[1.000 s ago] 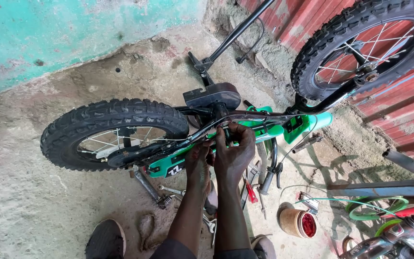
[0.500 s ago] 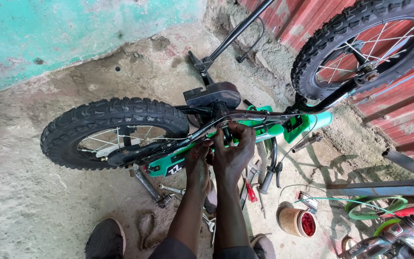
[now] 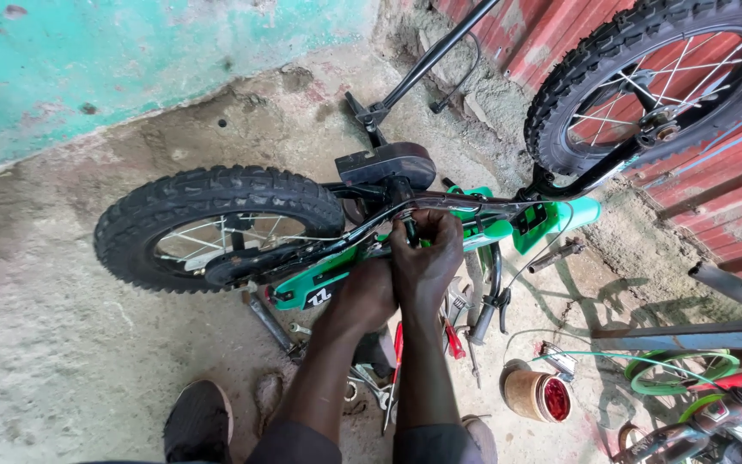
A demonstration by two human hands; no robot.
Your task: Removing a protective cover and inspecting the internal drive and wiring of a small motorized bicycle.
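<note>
Small bike upside down on a rough concrete floor

Our right hand (image 3: 427,258) grips the green bike (image 3: 405,232) frame; our left hand (image 3: 362,296) presses below, grip unclear. Teal wall (image 3: 113,60) behind.

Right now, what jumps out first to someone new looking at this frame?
A small green bicycle lying upturned across the middle of the concrete floor, its knobby rear wheel at left. Both hands meet on the frame just below the black saddle: the right hand wraps a dark rod, the left hand is beside it. Hand tools lie scattered on the ground beneath, with a small tin at lower right.
</note>
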